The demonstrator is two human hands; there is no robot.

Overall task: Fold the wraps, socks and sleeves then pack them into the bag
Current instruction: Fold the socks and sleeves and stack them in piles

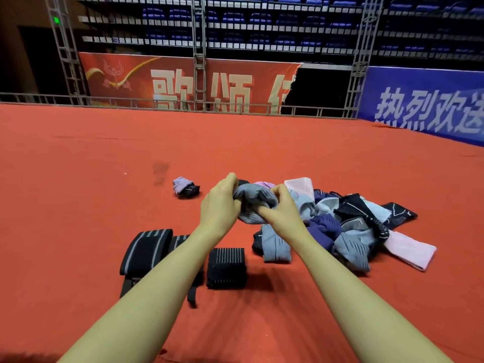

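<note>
Red carpet (78,192) fills the floor from the near edge out to a low metal railing (157,102). Behind the railing: a red banner (183,82) with pale characters on the left, a blue banner (424,106) with white characters on the right, a dark gap between them. Above those, tiers of blue stadium seats (262,19) and grey truss columns (199,48).

Unsorted pile (353,226) lies on the carpet to the right of centre: mixed socks and sleeves in navy, purple, grey stripe, light blue. A pink sleeve (408,250) sticks out at its right edge, a pale pink piece (301,186) at its far edge, a grey striped sock (276,244) at its near left edge.

Near left, three black wraps on the carpet, side by side. The largest (146,251) has grey stripes and is rolled. The middle one (180,241) is mostly hidden by the left forearm, with a strap trailing toward the camera. The ribbed one (226,268) is folded square, apart from the pile.

Both bare forearms reach forward and meet above the pile's left edge. Left hand (220,205) and right hand (281,210) both grip a grey sock bundle (255,203), fingers curled into the fabric from either side. Bundle is held up off the carpet.

Far left of the hands, a small folded bundle (184,189), lilac and black, sits alone on the carpet, well apart from the pile.

Bag: can't tell where it is.
</note>
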